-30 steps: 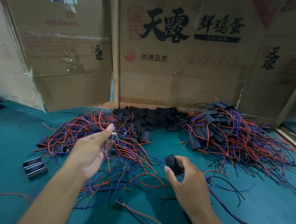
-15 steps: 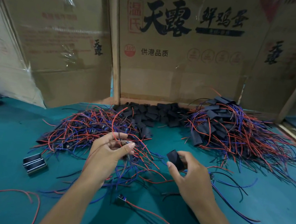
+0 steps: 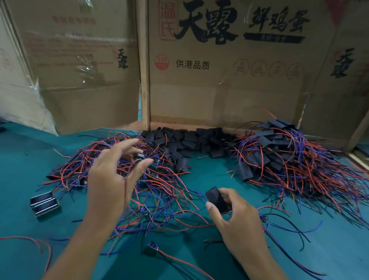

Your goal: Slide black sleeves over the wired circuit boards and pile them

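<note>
My right hand [image 3: 236,219] pinches a black sleeve [image 3: 216,199] at centre; left hand [image 3: 113,177] hovers, fingers spread, over the tangle of wired boards [image 3: 149,182] at 10 o'clock. Loose sleeves [image 3: 192,141] at 12, finished pile [image 3: 293,161] at 2, cardboard boxes [image 3: 222,74] behind, green surface [image 3: 326,264]

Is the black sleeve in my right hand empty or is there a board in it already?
Looks empty: the black sleeve, pinched by the right hand, has no wires trailing from it. Its inside is not visible.
</note>
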